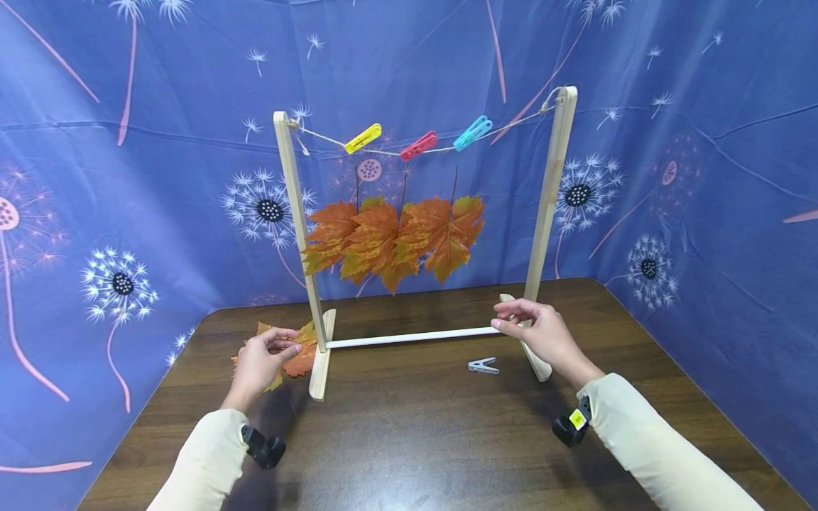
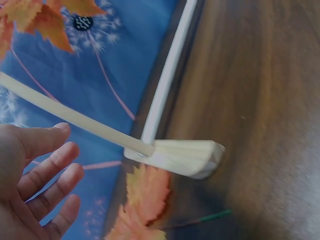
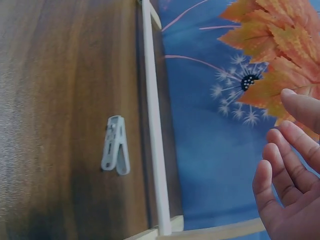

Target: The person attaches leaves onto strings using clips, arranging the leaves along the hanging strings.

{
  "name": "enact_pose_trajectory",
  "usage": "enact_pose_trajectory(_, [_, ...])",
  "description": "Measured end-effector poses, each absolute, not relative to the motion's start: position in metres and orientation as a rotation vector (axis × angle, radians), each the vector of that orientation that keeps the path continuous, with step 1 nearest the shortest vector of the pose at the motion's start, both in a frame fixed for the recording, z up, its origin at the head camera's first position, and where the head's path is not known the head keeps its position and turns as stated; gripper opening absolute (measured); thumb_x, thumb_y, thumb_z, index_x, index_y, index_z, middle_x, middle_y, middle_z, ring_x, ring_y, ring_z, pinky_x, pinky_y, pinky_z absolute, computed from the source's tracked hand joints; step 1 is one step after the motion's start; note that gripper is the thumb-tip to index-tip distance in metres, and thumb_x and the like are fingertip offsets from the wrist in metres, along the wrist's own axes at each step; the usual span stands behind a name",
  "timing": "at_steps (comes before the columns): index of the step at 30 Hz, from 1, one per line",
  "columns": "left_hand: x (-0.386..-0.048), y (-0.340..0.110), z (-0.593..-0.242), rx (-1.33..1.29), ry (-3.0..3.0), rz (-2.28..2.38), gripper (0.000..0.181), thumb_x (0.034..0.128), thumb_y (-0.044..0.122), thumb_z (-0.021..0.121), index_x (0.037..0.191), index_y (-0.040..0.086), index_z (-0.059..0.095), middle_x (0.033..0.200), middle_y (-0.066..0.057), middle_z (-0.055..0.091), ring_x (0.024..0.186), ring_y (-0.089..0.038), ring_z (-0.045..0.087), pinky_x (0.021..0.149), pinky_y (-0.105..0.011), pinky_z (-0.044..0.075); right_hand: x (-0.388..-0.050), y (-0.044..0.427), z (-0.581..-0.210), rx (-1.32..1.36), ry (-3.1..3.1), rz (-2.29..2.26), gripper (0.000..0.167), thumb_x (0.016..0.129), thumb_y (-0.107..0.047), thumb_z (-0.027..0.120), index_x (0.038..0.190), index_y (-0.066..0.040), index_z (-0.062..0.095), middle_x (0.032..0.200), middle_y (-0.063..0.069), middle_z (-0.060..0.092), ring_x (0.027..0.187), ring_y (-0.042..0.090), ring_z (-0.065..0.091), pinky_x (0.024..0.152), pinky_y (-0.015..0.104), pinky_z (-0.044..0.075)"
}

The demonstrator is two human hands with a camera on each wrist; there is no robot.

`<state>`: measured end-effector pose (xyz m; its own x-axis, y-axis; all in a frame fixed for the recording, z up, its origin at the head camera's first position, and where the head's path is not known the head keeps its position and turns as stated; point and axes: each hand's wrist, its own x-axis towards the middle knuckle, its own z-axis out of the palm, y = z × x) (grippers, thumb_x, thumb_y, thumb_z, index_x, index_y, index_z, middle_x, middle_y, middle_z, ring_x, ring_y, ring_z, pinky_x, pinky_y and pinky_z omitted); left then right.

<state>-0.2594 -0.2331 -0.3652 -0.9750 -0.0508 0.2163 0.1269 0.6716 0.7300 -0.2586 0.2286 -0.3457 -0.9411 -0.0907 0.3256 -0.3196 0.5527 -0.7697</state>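
My left hand hovers over the left side of the table, its fingers loosely bent and holding nothing. Orange leaves lie just behind it, beside the stand's left foot. At the right post, my right hand is raised with relaxed fingers, also holding nothing. A pale grey clothespin lies on the table to its left. Several orange leaves hang by their stems below the string, which carries a yellow clothespin, a red clothespin and a blue clothespin.
The wooden stand has a left post, a right post and a white crossbar low between them. A blue dandelion-patterned cloth surrounds the brown table at the back and sides.
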Motion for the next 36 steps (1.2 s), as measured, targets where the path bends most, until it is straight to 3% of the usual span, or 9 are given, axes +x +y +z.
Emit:
enact_pose_trajectory(6, [-0.259,-0.237,-0.382,-0.011,-2.668,-1.259,0.024,0.0916,0.006,0.075,0.112,-0.007,0.069,0.095,-0.017,0.076,0.083,-0.020,0.071,0.067,-0.024,0.048,-0.258,0.230,-0.358,0.327,-2.539,1.361,0.030,0.090,-0.017,0.079,0.113,0.001,0.073,0.103,0.012,0.075,0.085,0.013,0.061,0.073,0.026,0.047])
enact_pose_trajectory(17, [-0.255,-0.249,-0.408,-0.034,-2.727,-1.158,0.020,0.0893,0.001,0.074,0.108,-0.007,0.071,0.092,-0.016,0.075,0.082,-0.025,0.071,0.068,-0.030,0.051,-0.260,0.234,-0.384,0.271,-2.566,1.461,0.030,0.089,-0.014,0.079,0.112,0.003,0.073,0.096,0.009,0.074,0.084,0.010,0.063,0.072,0.024,0.049])
enact_pose_trajectory(30, [-0.250,-0.256,-0.425,0.014,-2.876,-0.881,0.012,0.0858,0.004,0.077,0.095,0.011,0.078,0.088,-0.004,0.075,0.073,-0.016,0.064,0.065,-0.041,0.047,-0.264,0.233,-0.411,0.220,-2.633,1.418,0.029,0.087,-0.014,0.081,0.109,0.005,0.073,0.092,0.008,0.074,0.080,0.013,0.063,0.068,0.024,0.048])
enact_pose_trajectory(36, [-0.248,-0.256,-0.429,0.019,-2.877,-0.886,0.013,0.0843,0.002,0.077,0.092,0.011,0.078,0.090,-0.005,0.076,0.079,-0.022,0.067,0.067,-0.041,0.048,-0.267,0.233,-0.422,0.193,-2.671,1.370,0.029,0.087,-0.012,0.081,0.108,0.006,0.072,0.089,0.006,0.073,0.078,0.014,0.063,0.067,0.026,0.047])
